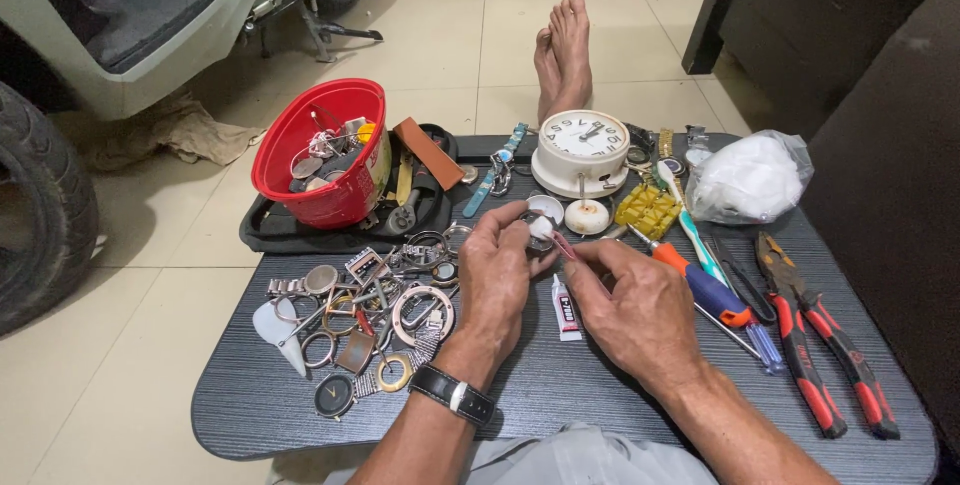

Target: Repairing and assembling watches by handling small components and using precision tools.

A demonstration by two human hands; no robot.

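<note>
Dark grey woodgrain covers the worktop (560,395), and both hands meet near its centre. The left hand (497,270) is curled almost closed, its fingertips pinching a small round white piece (541,228); a black-strapped watch sits on that wrist. The right hand (640,310), at about 4 o'clock from the left one, has its fingers drawn together on a thin pink stick (562,245) whose tip points at the white piece. What exactly the white piece is cannot be made out, since the fingers cover most of it. A small glue tube (565,310) lies on the worktop between the two hands.

At 10 o'clock from the hands a red bucket (310,140) stands tilted in a black tray (270,230); it holds a jumble of metal watch parts too tangled to tell apart. At 9 o'clock loose watch cases, rings and bracelets (370,315) are scattered. At 12 o'clock sits a white alarm clock (581,150), and at 2 o'clock a clear plastic bag (750,177) filled with white wadding. Two red-handled pliers (825,355) lie at 4 o'clock, beside a screwdriver (715,295) with an orange and blue handle partly hidden by the right hand. The person's bare feet (563,55) rest on the tiled floor beyond the clock
</note>
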